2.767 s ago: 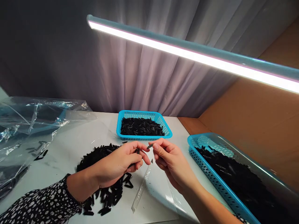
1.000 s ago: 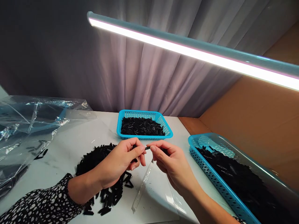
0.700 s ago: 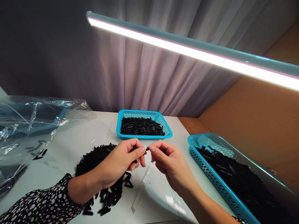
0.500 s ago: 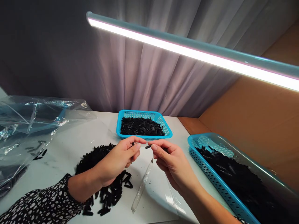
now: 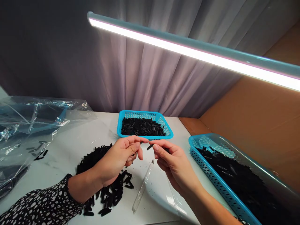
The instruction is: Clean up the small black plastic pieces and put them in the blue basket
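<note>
We count two blue plastic mesh baskets [image 5: 145, 136] [image 5: 212, 175]; right hand [image 5: 172, 162] pinches one small black plastic piece [image 5: 150, 147], left hand [image 5: 117, 159] curled, contents hidden

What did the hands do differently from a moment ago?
A second ago both hands pinched one small black piece between them. Now the left hand has let go and drawn slightly back, so only the right hand pinches the small black piece. The pile of black pieces, the clear strip and both blue baskets stayed put.
</note>
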Demonstrator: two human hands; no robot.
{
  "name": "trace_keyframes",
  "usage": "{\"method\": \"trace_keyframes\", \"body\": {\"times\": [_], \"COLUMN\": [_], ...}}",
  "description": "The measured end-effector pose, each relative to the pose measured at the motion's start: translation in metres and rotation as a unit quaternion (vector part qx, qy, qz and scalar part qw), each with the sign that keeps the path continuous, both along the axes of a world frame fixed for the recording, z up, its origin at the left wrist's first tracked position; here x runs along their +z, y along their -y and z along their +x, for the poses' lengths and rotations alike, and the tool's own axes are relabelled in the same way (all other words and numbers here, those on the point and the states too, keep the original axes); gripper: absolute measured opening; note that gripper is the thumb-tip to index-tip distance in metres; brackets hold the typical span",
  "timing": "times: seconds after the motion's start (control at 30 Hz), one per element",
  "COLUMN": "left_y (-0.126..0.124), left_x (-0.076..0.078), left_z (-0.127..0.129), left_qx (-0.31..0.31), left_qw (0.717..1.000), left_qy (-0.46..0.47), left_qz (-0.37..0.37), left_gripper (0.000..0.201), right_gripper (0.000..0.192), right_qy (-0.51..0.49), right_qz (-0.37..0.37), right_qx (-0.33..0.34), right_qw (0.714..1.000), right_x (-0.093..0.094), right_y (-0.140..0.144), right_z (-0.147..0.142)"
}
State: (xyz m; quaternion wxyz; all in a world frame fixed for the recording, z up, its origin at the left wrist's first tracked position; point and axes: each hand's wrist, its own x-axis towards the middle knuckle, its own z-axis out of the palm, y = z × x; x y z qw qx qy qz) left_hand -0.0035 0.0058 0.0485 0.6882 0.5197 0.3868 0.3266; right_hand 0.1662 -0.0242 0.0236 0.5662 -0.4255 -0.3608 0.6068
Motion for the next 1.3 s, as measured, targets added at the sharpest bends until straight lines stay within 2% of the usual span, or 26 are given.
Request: {"method": "trace_keyframes", "body": {"times": [0.17,0.27,0.4,0.63,0.8,1.0,1.3], "left_y": [0.0008,0.0031,0.0058,0.0060,0.0065,0.0043,0.0031], "left_x": [0.0019,0.0035,0.0057,0.0034,0.0060,0.0038,-0.0002], "left_z": [-0.0009,-0.0007,0.0001,-0.0006,0.0002,-0.0003,0.0016], "left_qx": [-0.018,-0.030,-0.039,-0.068,-0.053,0.005,0.023], "left_qw": [0.999,0.998,0.998,0.996,0.997,0.997,0.998], "left_qy": [0.018,0.016,0.007,0.005,-0.011,-0.008,-0.017], "left_qz": [-0.028,-0.049,-0.047,-0.055,-0.061,-0.073,-0.062], "left_gripper": [0.035,0.042,0.051,0.051,0.042,0.032,0.017], "right_gripper": [0.022,0.029,0.036,0.039,0.040,0.041,0.041], "right_qy": [-0.041,-0.064,-0.022,-0.023,-0.039,-0.049,-0.082], "right_qz": [-0.006,-0.018,-0.041,-0.032,-0.023,-0.025,-0.027], "right_qx": [0.013,0.045,0.075,0.097,0.078,0.042,0.032], "right_qw": [0.999,0.997,0.996,0.994,0.996,0.998,0.996], "right_x": [0.0001,-0.0001,-0.0005,-0.0056,-0.0050,-0.0049,-0.0032], "right_y": [0.0000,0.0004,0.0014,0.0026,0.0020,0.0006,0.0008], "right_z": [-0.0014,-0.0027,-0.0052,-0.0061,-0.0053,-0.0037,-0.0032]}}
